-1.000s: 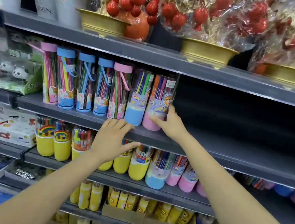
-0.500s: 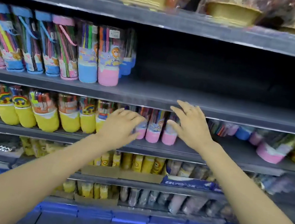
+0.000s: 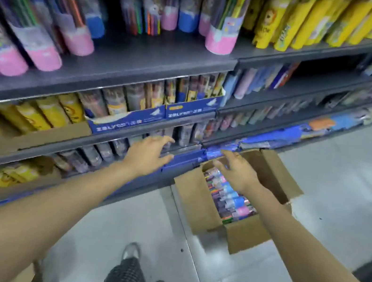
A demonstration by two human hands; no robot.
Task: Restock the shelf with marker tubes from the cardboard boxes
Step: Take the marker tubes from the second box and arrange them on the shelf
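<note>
Both hands empty and spread — right hand over the cardboard box at 4 o'clock, left hand beside it. The box holds plenty of marker tubes — the shelf at 11 o'clock has gaps, so lots left.

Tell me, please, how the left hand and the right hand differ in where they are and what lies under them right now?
The left hand reaches toward the lower shelf edge, while the right hand hovers over the open cardboard box on the floor. Packed marker tubes lie below the right hand; the left hand is in front of shelved stock. A ring shows on the right hand, none on the left. Both are open, fingers spread, holding nothing.
</note>
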